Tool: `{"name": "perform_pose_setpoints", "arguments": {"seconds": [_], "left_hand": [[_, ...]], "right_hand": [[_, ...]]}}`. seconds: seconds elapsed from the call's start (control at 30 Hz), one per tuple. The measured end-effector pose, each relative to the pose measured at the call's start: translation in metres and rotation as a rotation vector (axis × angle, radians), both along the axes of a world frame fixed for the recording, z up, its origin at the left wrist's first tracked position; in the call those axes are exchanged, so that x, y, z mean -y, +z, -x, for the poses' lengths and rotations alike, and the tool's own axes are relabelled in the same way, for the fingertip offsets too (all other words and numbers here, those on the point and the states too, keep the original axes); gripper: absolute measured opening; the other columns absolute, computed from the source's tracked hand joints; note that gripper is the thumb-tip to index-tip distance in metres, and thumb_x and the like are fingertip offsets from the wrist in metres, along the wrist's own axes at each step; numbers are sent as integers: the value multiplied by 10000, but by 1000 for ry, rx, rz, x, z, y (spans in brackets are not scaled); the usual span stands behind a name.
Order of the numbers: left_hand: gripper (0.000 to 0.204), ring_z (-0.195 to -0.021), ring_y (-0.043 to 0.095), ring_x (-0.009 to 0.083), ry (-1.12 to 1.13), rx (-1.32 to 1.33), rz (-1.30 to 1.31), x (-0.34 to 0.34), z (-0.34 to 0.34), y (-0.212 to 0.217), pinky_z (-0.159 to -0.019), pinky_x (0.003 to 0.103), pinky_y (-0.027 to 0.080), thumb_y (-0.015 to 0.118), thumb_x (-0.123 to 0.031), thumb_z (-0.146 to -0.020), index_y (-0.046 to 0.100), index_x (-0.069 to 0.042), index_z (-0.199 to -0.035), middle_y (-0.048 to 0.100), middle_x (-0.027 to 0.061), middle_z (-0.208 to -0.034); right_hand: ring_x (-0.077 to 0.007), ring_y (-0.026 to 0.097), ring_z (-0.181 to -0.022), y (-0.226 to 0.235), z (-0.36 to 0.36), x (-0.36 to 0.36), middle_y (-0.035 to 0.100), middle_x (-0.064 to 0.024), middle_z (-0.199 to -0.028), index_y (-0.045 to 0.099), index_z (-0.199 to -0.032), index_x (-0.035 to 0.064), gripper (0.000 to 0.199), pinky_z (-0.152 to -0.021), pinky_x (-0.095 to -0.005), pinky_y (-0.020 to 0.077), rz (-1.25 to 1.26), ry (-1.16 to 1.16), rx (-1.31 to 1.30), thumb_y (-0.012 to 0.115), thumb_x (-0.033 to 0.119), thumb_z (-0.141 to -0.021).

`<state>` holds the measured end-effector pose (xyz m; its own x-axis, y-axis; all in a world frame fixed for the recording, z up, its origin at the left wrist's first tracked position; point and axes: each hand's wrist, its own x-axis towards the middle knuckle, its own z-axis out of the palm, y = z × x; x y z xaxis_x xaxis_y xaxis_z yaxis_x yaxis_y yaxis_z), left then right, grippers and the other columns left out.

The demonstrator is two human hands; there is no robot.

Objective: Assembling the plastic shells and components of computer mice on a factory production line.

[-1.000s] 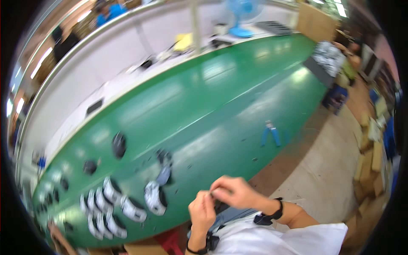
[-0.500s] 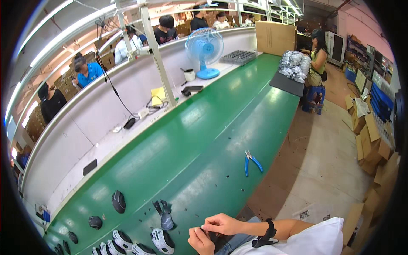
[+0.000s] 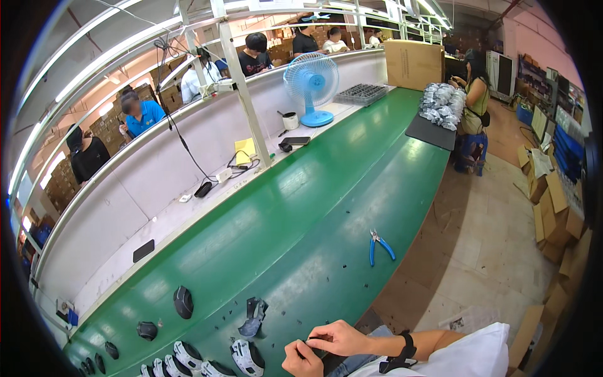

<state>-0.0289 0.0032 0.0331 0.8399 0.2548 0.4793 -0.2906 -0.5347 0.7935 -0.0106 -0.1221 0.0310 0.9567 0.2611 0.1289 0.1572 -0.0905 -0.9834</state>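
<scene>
Right hand [image 3: 339,338] and left hand [image 3: 301,361] pinch together on a small dark part [image 3: 312,340] at the near edge of the green bench [image 3: 301,207]. Part looks light, stiff, easily dropped; best held by fingertips at its edges. Blue pliers [image 3: 380,245] lie well apart.

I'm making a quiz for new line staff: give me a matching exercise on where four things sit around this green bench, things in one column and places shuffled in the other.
Things:
1. pliers
2. fan
3. cardboard box
4. small dark part

Places:
A. at the bench's far end
B. pinched between the fingers of the right hand and left hand
C. near the bench's right edge, lying alone
D. on the white ledge, beside a cup

Pairs: 1-C, 2-D, 3-A, 4-B
</scene>
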Motion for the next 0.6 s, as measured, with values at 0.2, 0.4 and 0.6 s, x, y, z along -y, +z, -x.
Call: {"name": "perform_pose_setpoints", "arguments": {"seconds": [0.2,0.4,0.6], "left_hand": [[291,-433,401,125,-351,-325,755,-11,-10,-10,-419,270,285,475,-208,-989,519,-65,-741,473,16,-555],[299,-466,390,77,-421,-364,823,-9,-5,-2,-435,240,284,470,-207,-989,508,-74,-724,458,-23,-567],[210,-415,530,217,11,-38,73,-1,-10,-8,-408,336,372,537,-106,-918,523,8,-742,528,122,-521]], "right_hand": [[-70,472,-544,-4,-6,4,590,-20,-650,630,-884,13,229,-517,-248,379,-63,107,-54,602,236,-921],[-46,459,-550,-8,-12,8,590,3,-643,624,-841,18,230,-515,-231,366,-397,365,-329,604,231,-927],[-168,540,-477,6,0,-7,586,-87,-595,633,-800,20,244,-470,-285,407,153,-179,104,668,255,-856]]}}
